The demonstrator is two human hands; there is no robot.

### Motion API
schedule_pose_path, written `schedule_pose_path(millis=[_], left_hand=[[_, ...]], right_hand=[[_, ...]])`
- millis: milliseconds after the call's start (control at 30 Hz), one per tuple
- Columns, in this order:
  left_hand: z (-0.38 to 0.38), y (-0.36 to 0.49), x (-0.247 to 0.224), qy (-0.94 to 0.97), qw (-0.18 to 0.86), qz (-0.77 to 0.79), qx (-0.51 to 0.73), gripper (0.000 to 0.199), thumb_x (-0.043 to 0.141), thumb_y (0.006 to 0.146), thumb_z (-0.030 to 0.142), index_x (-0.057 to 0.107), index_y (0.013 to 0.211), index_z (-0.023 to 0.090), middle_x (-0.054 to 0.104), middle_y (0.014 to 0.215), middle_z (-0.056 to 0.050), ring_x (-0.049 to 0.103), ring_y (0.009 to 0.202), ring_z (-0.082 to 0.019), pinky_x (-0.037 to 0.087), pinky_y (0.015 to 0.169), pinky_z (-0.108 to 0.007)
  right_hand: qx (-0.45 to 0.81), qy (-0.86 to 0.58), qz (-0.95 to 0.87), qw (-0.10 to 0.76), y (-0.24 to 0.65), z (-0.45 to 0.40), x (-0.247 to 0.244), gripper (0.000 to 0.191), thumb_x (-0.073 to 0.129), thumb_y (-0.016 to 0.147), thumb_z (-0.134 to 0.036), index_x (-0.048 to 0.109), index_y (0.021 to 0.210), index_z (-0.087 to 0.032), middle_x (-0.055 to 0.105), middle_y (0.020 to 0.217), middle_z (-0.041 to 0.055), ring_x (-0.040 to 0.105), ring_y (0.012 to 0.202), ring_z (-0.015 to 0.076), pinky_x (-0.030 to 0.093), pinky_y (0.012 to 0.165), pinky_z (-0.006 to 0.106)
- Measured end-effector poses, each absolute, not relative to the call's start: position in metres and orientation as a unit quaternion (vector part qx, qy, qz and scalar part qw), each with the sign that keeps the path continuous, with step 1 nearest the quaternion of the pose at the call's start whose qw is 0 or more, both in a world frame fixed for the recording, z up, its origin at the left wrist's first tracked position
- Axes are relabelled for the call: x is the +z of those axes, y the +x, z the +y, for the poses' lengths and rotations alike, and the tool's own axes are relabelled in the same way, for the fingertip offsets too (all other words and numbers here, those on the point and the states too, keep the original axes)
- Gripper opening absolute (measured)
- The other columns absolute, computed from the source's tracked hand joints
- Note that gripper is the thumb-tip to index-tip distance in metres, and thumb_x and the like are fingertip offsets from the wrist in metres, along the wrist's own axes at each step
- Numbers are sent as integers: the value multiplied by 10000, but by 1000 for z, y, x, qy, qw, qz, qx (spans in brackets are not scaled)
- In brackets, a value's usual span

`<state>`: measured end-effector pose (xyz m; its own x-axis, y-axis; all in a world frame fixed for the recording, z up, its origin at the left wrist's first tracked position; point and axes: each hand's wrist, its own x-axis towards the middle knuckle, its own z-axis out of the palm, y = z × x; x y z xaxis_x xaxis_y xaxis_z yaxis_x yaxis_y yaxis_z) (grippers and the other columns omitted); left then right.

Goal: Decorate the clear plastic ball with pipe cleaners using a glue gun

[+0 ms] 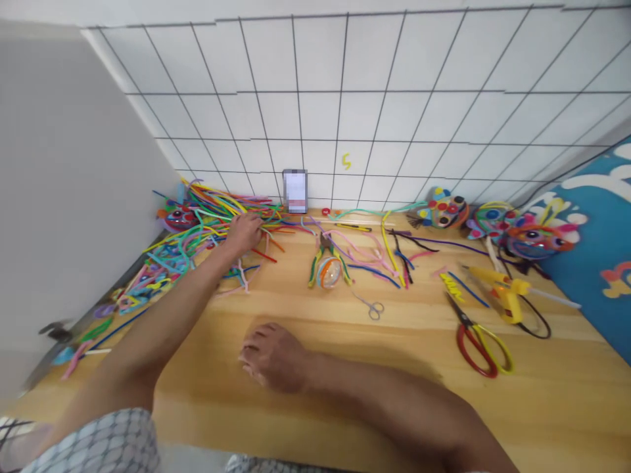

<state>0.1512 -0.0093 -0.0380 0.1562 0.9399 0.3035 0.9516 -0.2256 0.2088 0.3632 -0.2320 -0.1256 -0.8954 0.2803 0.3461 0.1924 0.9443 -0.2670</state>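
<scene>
My left hand [244,233] reaches into the heap of pipe cleaners [217,203] at the back left. Its fingers bend down among the strands, and their tips are hidden, so a grip on any strand cannot be made out. Nearer to me, my right hand [273,358] rests palm down on the wooden table [207,355], fingers loosely curled, with nothing showing in them. Between and beyond the hands, a round clear ornament with an orange band [328,271] sits against green-handled pliers [325,243]. Small scissors [373,309] lie just to the right of them.
Red-and-yellow scissors [480,348] and a yellow glue gun [503,292] lie at right. Decorated fish-like crafts [444,209] stand at the back right, another [177,217] at back left. A phone [296,190] leans on the tiled wall. Loose pipe cleaners [374,272] lie mid-table.
</scene>
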Motion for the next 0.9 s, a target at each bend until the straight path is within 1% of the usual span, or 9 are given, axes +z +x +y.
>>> schedule_pose_path(millis=[67, 167, 233, 333, 433, 500, 600, 733, 900], left_hand=[[-22, 169, -42, -773, 11, -597, -215, 279, 617, 977, 183, 820, 1168, 190, 771, 1527, -194, 658, 1520, -409, 459, 1346, -626], [-54, 210, -52, -812, -28, -533, -237, 341, 611, 1081, 319, 777, 1362, 220, 782, 1530, -143, 691, 1495, -331, 521, 1333, -540], [-78, 238, -60, -840, -92, -468, -259, 457, 668, 1087, 414, 711, 1488, 200, 755, 1581, -167, 696, 1501, -332, 539, 1330, -529], [-104, 272, -67, -845, -190, -401, -299, 594, 737, 1049, 456, 635, 1576, 203, 715, 1636, -186, 686, 1521, -354, 548, 1332, -548], [-111, 288, -69, -842, -238, -380, -299, 530, 736, 1045, 457, 671, 1510, 213, 756, 1554, -175, 719, 1459, -359, 575, 1299, -555], [-112, 291, -69, -845, -259, -366, -292, 427, 688, 1077, 440, 700, 1449, 230, 793, 1461, -152, 748, 1391, -345, 593, 1271, -541], [-116, 291, -73, -838, -277, -356, -307, 349, 654, 1111, 440, 702, 1399, 250, 803, 1411, -130, 757, 1359, -328, 597, 1258, -510], [-130, 292, -86, -823, -271, -371, -335, 378, 725, 1085, 450, 662, 1400, 253, 800, 1382, -122, 763, 1340, -334, 625, 1199, -510], [-142, 296, -96, -817, -250, -391, -343, 503, 815, 1033, 437, 632, 1465, 255, 789, 1383, -137, 776, 1312, -356, 641, 1162, -537]], right_hand=[[112, -124, -967, 190, 363, -231, -125, 159, 781, 1114, -344, 796, 1128, -187, 883, 1140, 60, 760, 1108, 235, 572, 978, 375], [107, -125, -968, 190, 364, -232, -125, 120, 734, 1128, -310, 811, 1113, -219, 902, 1167, 43, 776, 1102, 228, 609, 997, 384], [103, -136, -965, 197, 365, -235, -125, 173, 683, 1154, -309, 823, 1070, -252, 910, 1156, 18, 789, 1071, 223, 639, 985, 386], [104, -150, -960, 210, 372, -243, -120, 212, 685, 1146, -334, 838, 1006, -288, 912, 1068, -15, 809, 973, 225, 669, 914, 368], [116, -156, -954, 229, 393, -252, -104, 207, 691, 1142, -322, 840, 1000, -302, 906, 1016, -10, 820, 914, 216, 672, 892, 347], [128, -161, -944, 259, 416, -255, -86, 207, 648, 1173, -297, 836, 1088, -289, 908, 1049, 4, 832, 939, 195, 672, 925, 335], [137, -233, -895, 355, 459, -248, -61, 183, 643, 1167, -234, 817, 1201, -278, 902, 1116, 45, 845, 1015, 199, 676, 980, 363], [136, -411, -788, 438, 509, -221, -52, 182, 671, 1130, -268, 795, 1258, -305, 872, 1242, 84, 817, 1177, 269, 673, 1038, 474], [189, -522, -688, 467, 526, -191, -79, 218, 735, 1040, -385, 761, 1223, -269, 828, 1190, 85, 766, 1084, 269, 662, 893, 429]])
